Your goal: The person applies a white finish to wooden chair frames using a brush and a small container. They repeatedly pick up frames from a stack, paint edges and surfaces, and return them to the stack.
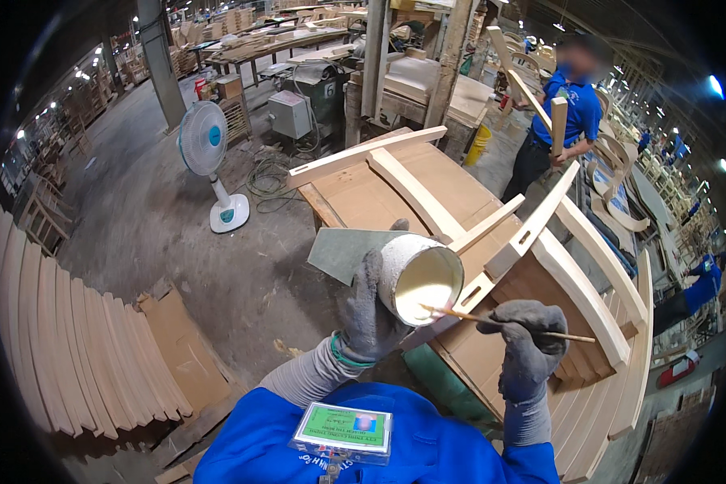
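Note:
My left hand point(369, 310), in a grey glove, is wrapped round a round tub point(390, 274) crusted white on the outside. The tub tilts toward me, and pale cream glue or paint shows inside it. In my gloved right hand point(529, 343) I pinch a thin wooden stick point(569, 335); its tip reaches into the tub's mouth. Just beyond the tub, pale wooden frame parts lie on a cardboard-topped table point(452, 190), among them a slotted rail point(532, 230) and a curved slat point(415, 194). A flat grey-green board point(343, 250) juts out behind the tub.
On the left stand a row of wooden slats point(73, 347) and a cardboard sheet point(181, 347). A white pedestal fan point(206, 145) stands on the floor beside coiled cable point(270, 179). At the far right a co-worker point(569, 113) in blue handles wooden pieces. A yellow bucket point(478, 145) sits behind the table.

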The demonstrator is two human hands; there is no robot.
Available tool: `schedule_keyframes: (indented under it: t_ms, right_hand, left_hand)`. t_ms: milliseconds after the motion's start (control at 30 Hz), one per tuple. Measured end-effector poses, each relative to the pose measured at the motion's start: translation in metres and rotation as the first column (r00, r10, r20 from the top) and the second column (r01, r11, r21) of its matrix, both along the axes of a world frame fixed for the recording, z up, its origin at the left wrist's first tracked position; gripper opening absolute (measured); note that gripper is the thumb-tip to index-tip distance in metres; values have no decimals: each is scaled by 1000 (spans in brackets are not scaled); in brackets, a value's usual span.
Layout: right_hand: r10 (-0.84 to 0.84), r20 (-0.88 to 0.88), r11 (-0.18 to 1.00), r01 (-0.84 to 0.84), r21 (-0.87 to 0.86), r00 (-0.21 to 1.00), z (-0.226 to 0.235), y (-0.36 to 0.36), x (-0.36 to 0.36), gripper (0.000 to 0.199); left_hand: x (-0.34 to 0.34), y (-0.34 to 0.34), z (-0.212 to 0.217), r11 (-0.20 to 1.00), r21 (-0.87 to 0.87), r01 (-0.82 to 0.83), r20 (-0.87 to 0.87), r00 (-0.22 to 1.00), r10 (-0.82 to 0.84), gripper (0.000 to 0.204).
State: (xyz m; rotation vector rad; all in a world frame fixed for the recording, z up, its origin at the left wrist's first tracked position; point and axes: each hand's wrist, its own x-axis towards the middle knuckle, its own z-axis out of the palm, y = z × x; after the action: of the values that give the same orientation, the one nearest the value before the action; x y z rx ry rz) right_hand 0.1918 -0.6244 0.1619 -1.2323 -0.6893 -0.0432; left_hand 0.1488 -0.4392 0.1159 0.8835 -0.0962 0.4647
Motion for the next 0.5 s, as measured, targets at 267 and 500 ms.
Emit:
schedule_keyframes:
  t_ms: [267,500]
  right_hand:
    - [14,-10,1000,-14,15,1000,-13,4,14,14]
    - [27,8,1000,-27,10,1000,-26,-8,22,12]
  left_hand:
    - [10,-12,-3,982,-185,-46,2,999,47,71]
    - [13,-31,-9,952,-299,-70,32,996,84,65]
